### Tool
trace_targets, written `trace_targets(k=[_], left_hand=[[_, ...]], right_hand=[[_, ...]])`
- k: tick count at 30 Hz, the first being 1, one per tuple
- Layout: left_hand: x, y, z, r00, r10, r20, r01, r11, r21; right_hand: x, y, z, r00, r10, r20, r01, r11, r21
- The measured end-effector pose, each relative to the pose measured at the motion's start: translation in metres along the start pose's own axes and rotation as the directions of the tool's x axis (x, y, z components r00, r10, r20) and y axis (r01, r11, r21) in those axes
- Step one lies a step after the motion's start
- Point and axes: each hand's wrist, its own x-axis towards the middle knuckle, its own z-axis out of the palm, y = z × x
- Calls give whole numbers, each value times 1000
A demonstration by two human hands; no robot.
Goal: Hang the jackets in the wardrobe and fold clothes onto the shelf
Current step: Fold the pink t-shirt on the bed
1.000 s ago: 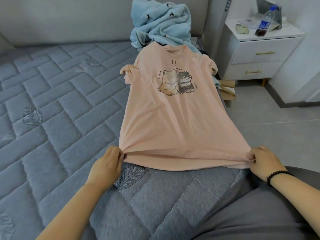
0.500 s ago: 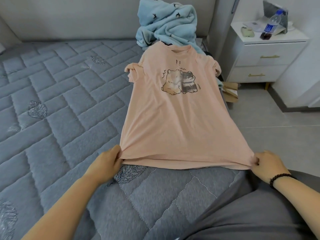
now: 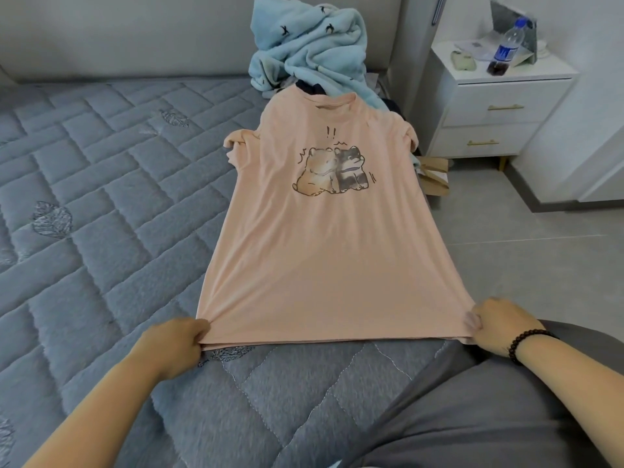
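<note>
so i'm in the folding half of the job, with the peach t-shirt (image 3: 324, 251) spread face up along the right edge of the bed (image 3: 101, 204), print showing, collar toward the headboard end and hem toward me at the near edge; my left hand (image 3: 172, 346) pinches the hem's left corner, fingers curled over the cloth against the thumb; my right hand (image 3: 499, 327) grips the hem's right corner the same way, knuckles up, a bead bracelet (image 3: 526, 341) on that wrist; both forearms reach in from the near edge, wrists low to the quilt, and the hem runs taut and straight between the two hands; i judge this as the smoothing-out before the first fold, not the fold itself; the sleeves look bunched near the shoulders, the left one rumpled on the quilt, the right one close to the bed's right edge; next, i think, the shirt wants a lengthwise fold or the hem carried up toward the collar, keeping both corners level so it doesn't skew; the blue fleece garment (image 3: 310, 49) heaped at the far right corner waits behind the collar, seemingly touching it
</note>
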Motion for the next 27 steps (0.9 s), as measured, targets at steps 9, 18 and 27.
trace_targets(k=[9, 18, 27], left_hand=[[16, 59, -45, 961, -133, 243, 73, 967, 244], [106, 193, -66, 910, 197, -364, -306, 912, -272], [235, 280, -98, 872, 353, -338, -429, 885, -182]], right_hand=[[11, -14, -6, 999, -35, -6, 32, 965, -261], [49, -73, -31, 836, -387, -389, 426, 905, 15], [114, -32, -36, 935, -354, 22, 348, 928, 135]])
